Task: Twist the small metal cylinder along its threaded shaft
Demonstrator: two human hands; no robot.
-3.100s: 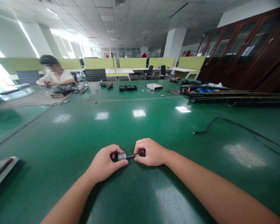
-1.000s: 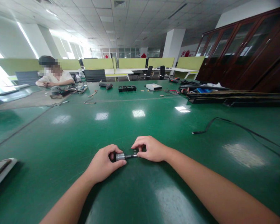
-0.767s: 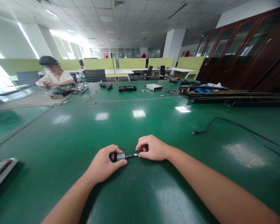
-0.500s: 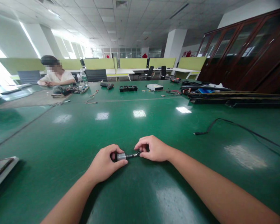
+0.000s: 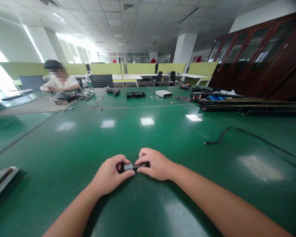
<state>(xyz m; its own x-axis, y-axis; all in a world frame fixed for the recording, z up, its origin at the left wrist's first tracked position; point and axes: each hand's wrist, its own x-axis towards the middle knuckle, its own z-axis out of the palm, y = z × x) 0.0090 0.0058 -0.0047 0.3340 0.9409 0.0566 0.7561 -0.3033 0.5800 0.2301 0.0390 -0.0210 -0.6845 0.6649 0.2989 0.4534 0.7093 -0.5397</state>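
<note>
My left hand (image 5: pixel 108 174) grips a small silver cylinder with a black end (image 5: pixel 128 167) between thumb and fingers, lying level just above or on the green table (image 5: pixel 148 138). A thin shaft (image 5: pixel 144 164) runs from the cylinder to the right. Close by on the right, the thumb and fingers of my right hand (image 5: pixel 158 165) close around this shaft, pinching at a small dark ribbed piece (image 5: pixel 135 167) beside the cylinder. The fingers partly cover both, so the exact kind of part cannot be made out.
A black cable (image 5: pixel 246 130) lies at the right. A tablet-like object (image 5: pixel 3 179) rests at the left edge. Farther back are a cordless drill (image 5: pixel 113 92), a black tray-like part (image 5: pixel 135 94), a white box (image 5: pixel 163 93) and long dark bars (image 5: pixel 236 107). A person (image 5: pixel 60 80) sits at the far left.
My right hand has moved left along the shaft, bringing the small dark piece from the shaft's tip close to the silver cylinder. My left hand has stayed almost still.
</note>
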